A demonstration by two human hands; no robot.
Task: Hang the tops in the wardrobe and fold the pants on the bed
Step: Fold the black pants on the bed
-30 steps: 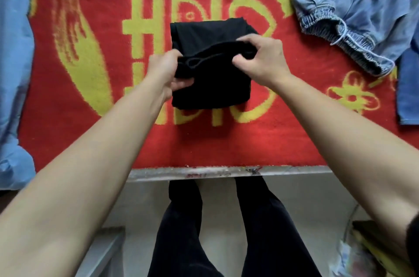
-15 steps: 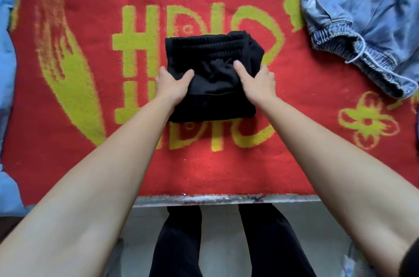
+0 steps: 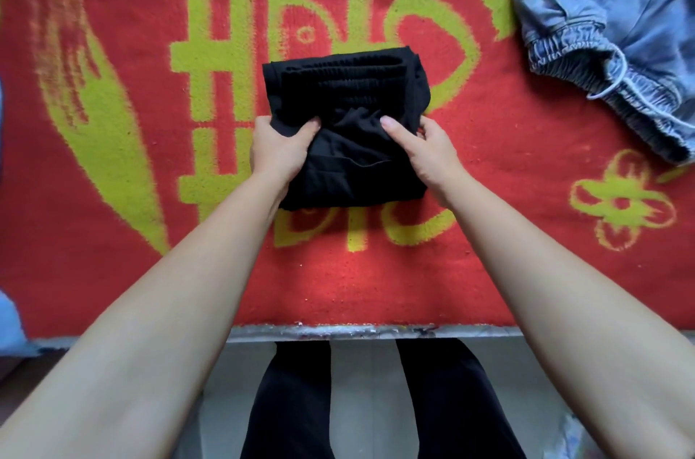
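Note:
Black pants [image 3: 349,90], folded into a compact square with the ribbed waistband on top at the far side, lie in the middle of the bed's red blanket [image 3: 376,270] with yellow lettering. My left hand [image 3: 280,150] grips the bundle's left edge, thumb on top and fingers tucked under. My right hand [image 3: 425,154] grips the right edge the same way. The fabric between my thumbs is bunched into wrinkles.
Light blue denim pants [image 3: 616,29] with an elastic waistband and white drawstring lie crumpled at the far right. Blue cloth [image 3: 9,319] shows at the left edge. The bed's metal rim [image 3: 357,331] runs along the near side, with my black-clad legs below it.
The top flap of the black pants was laid down onto the bundle. My hands then slid from pressing on top to gripping its left and right edges.

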